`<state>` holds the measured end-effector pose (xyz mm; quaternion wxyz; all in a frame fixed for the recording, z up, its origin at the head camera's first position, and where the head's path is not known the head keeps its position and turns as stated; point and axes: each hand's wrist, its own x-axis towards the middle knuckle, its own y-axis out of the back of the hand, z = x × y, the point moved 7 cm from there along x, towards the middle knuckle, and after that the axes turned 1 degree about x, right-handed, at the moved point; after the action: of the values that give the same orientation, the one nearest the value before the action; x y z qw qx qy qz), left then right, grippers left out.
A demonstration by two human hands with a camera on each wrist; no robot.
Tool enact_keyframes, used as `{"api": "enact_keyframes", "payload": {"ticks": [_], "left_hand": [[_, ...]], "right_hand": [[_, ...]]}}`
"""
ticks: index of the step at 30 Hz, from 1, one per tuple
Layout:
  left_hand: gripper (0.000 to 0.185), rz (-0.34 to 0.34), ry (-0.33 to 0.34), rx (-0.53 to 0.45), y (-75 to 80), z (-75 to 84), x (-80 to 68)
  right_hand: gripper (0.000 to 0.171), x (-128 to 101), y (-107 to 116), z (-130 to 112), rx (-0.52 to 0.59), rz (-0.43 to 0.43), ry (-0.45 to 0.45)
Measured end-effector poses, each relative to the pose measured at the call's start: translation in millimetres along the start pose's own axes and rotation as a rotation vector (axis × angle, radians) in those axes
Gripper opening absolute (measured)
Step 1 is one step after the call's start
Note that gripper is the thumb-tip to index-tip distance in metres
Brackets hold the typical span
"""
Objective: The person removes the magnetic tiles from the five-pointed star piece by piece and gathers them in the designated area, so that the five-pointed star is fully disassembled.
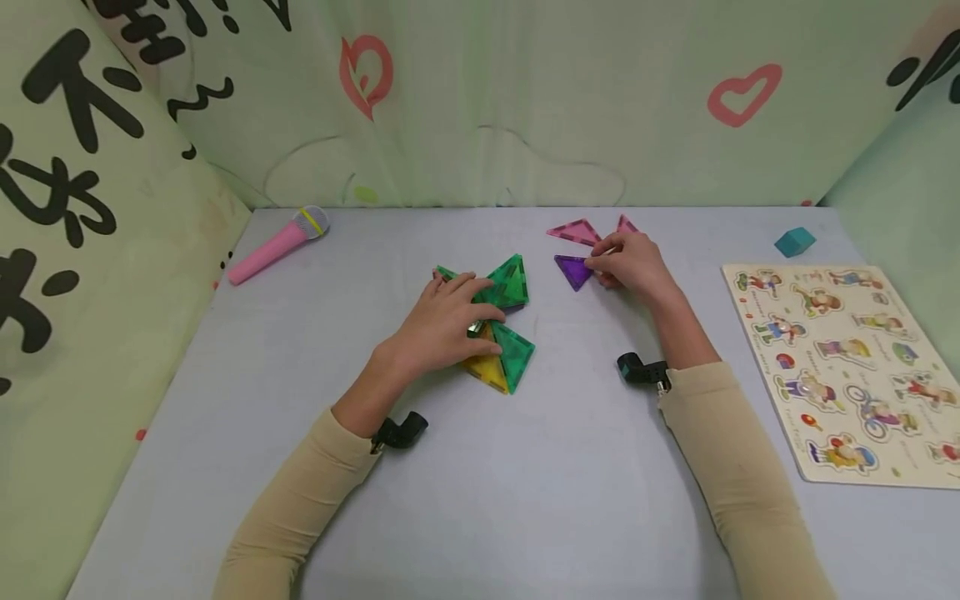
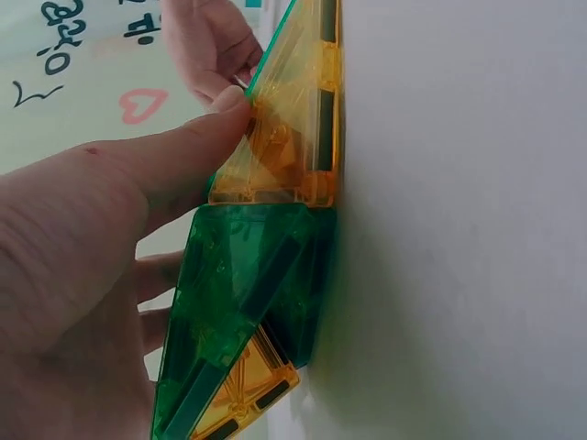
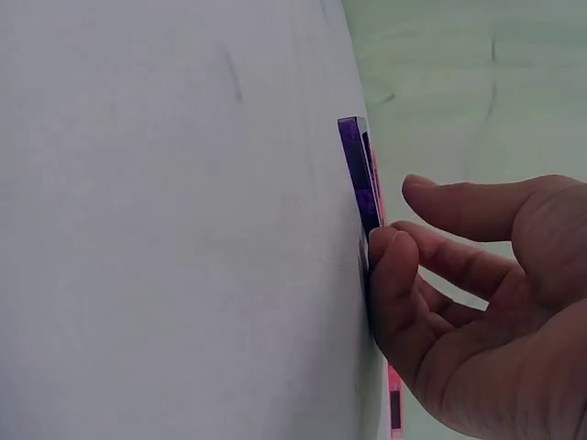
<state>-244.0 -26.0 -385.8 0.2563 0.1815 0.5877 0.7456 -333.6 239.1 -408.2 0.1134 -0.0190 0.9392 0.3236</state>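
My left hand rests with spread fingers over a raised build of see-through magnetic tiles. The build has green tiles at the back and a yellow tile beside another green one at the front; the hand covers its left part. In the left wrist view my thumb lies against the yellow tile, with the other fingers behind the green tile. Over to the right, my right hand pinches a corner of a purple triangular magnetic tile. That purple tile stands slightly tilted in the right wrist view.
Pink triangular tiles lie just behind my right hand. A pink toy microphone is at the back left. To the right are a teal block and a picture puzzle board. Printed fabric stands around the table.
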Motion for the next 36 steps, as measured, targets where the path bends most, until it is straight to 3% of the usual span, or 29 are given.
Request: {"api": "enact_keyframes", "payload": {"ticks": [9, 12, 15, 21, 25, 29, 36], "left_hand": [[0.044, 0.023, 0.005, 0.062, 2.1, 2.0, -0.3], [0.046, 0.018, 0.017, 0.066, 1.6, 2.4, -0.4], [0.048, 0.007, 0.031, 0.064, 0.9, 1.9, -0.9], [0.049, 0.004, 0.046, 0.077, 0.9, 0.9, -1.6], [0.049, 0.018, 0.093, 0.098, 3.2, -1.4, -3.9], [0.049, 0.037, 0.163, 0.110, 6.5, -1.3, -7.6], [0.049, 0.056, 0.248, 0.157, 9.6, 2.4, -11.7]], "right_hand": [[0.029, -7.9, -2.3, -12.4, -0.037, -0.015, 0.058], [0.028, -16.2, -6.1, -21.7, -0.053, -0.062, 0.099], [0.028, -27.8, -16.9, -31.0, -0.074, -0.171, 0.146], [0.029, -53.8, -56.9, -45.4, -0.105, -0.497, 0.219], [0.026, -63.5, -86.1, -53.0, -0.126, -0.622, 0.248], [0.021, -65.9, -103.8, -56.0, -0.127, -0.638, 0.248], [0.012, -66.2, -108.3, -59.9, -0.151, -0.596, 0.259]]}}
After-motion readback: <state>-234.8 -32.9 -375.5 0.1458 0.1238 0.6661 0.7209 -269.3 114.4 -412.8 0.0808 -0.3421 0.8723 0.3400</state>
